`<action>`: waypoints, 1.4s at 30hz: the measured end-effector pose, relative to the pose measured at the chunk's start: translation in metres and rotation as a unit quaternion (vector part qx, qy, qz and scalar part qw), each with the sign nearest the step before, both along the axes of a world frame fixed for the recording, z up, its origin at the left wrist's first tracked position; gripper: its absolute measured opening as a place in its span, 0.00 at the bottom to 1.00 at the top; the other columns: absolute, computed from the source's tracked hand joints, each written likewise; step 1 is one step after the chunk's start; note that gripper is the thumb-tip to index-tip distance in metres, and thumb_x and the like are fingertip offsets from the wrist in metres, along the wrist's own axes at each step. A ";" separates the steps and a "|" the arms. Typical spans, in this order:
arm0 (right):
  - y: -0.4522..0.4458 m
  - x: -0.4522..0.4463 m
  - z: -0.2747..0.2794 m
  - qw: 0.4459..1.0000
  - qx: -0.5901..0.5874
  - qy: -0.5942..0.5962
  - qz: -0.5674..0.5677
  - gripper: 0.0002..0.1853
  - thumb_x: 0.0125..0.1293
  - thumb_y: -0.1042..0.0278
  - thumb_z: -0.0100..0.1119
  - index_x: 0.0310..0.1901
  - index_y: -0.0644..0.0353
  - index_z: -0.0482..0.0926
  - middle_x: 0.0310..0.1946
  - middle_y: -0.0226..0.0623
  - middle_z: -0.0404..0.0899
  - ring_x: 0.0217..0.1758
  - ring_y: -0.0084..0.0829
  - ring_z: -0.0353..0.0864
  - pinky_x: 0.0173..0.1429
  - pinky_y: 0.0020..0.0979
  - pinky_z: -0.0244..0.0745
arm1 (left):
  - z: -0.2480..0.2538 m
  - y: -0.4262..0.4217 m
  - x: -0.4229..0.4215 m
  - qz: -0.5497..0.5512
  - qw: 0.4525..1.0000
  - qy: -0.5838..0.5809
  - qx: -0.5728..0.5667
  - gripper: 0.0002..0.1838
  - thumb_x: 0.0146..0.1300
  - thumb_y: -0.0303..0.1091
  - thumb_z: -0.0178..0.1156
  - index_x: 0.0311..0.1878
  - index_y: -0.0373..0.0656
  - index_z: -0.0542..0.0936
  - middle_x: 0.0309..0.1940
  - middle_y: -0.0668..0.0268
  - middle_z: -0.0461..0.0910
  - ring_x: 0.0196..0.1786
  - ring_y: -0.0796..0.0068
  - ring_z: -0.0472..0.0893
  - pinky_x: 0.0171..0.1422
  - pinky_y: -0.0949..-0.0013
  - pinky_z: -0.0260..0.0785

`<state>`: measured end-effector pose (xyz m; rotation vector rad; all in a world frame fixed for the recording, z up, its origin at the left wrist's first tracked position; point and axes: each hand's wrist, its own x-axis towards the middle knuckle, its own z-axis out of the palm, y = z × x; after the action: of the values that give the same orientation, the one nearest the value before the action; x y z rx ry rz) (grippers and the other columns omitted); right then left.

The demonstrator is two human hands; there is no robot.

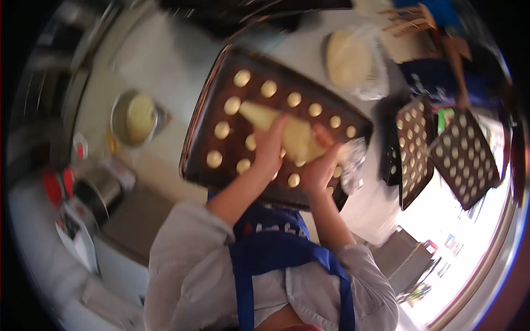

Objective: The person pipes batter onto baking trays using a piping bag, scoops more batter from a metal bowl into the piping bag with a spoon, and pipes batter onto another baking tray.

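A piping bag (292, 135) filled with pale yellow batter lies across a dark baking tray (205, 118), its tip at a mound on the tray's left side. My left hand (269, 146) is wrapped round the bag's front part. Toward the bag's rear end, my right hand (323, 160) grips it, beside its crumpled clear plastic end (354, 165). Rows of round batter mounds (269, 88) sit on the tray; some are hidden behind my hands and the bag.
A metal bowl (118, 118) with yellow batter stands at the left. Plastic-wrapped dough (349, 58) lies at the back right. At the right, a co-worker's hand (462, 100) touches one of two trays of mounds (464, 160). A pot (99, 190) is lower left.
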<state>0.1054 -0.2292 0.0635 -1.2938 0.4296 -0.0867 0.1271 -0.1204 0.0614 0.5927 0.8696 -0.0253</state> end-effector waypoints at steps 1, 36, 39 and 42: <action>-0.004 -0.016 0.003 0.983 0.164 0.085 -0.025 0.29 0.75 0.46 0.29 0.55 0.64 0.72 0.58 0.45 0.71 0.64 0.40 0.67 0.67 0.41 0.62 | -0.003 -0.007 -0.013 -0.003 0.996 -0.082 0.019 0.25 0.55 0.25 0.63 0.55 0.38 0.64 0.44 0.62 0.74 0.45 0.73 0.77 0.48 0.68 0.74; -0.281 -0.350 0.046 0.810 0.581 -0.047 -0.060 0.26 0.64 0.38 0.44 0.55 0.46 0.74 0.52 0.39 0.76 0.57 0.42 0.75 0.47 0.46 0.79 | -0.111 0.006 -0.184 -0.341 0.932 0.078 -0.092 0.26 0.69 0.51 0.36 0.53 0.39 0.73 0.52 0.57 0.78 0.57 0.58 0.76 0.61 0.50 0.65; -0.291 -0.340 0.043 0.811 0.583 -0.034 -0.032 0.27 0.63 0.37 0.45 0.55 0.45 0.74 0.53 0.40 0.75 0.58 0.42 0.74 0.47 0.47 0.79 | -0.052 0.010 -0.193 -0.402 0.885 0.029 -0.233 0.38 0.68 0.64 0.38 0.62 0.36 0.65 0.59 0.48 0.71 0.63 0.47 0.70 0.65 0.43 0.60; -0.285 -0.330 0.047 0.795 0.603 -0.062 -0.029 0.28 0.62 0.36 0.45 0.56 0.47 0.73 0.55 0.41 0.73 0.59 0.43 0.72 0.49 0.48 0.78 | 0.010 0.029 -0.183 -0.549 0.821 -0.079 -0.133 0.37 0.69 0.61 0.39 0.66 0.36 0.62 0.63 0.46 0.67 0.67 0.44 0.65 0.66 0.40 0.59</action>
<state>-0.2244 -0.5137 0.1101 0.0021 0.3035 0.0573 -0.0556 -0.0913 0.0715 0.7509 0.2503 -1.1213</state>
